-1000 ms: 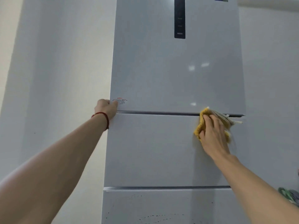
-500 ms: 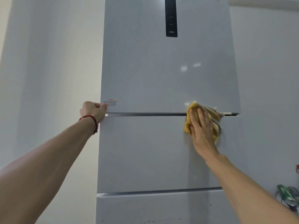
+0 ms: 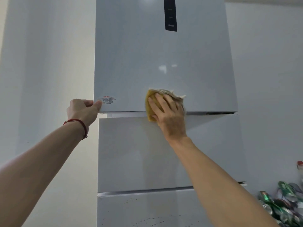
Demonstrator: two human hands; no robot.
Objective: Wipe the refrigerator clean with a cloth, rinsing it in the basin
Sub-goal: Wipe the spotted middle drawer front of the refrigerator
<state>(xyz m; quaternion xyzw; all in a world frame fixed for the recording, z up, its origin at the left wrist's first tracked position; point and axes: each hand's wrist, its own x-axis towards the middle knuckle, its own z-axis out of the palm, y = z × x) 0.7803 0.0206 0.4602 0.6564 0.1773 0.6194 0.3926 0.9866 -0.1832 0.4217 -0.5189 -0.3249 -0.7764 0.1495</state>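
Right hand (image 3: 169, 115), fingers spread flat on the yellow folded cloth (image 3: 151, 104), has slid leftward along the tall white refrigerator (image 3: 164, 63) door seam toward centre frame, so wiping advances, while left hand (image 3: 82, 110) fingers pinch the upper door's corner.

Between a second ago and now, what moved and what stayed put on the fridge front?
The right hand slid the yellow cloth leftward along the seam under the upper door, from near its right end to mid-width. The left hand still grips that door's lower left corner.

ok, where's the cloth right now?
Head view, centre: the yellow cloth is pressed flat under the right hand on the refrigerator front, over the seam between the upper and middle doors.
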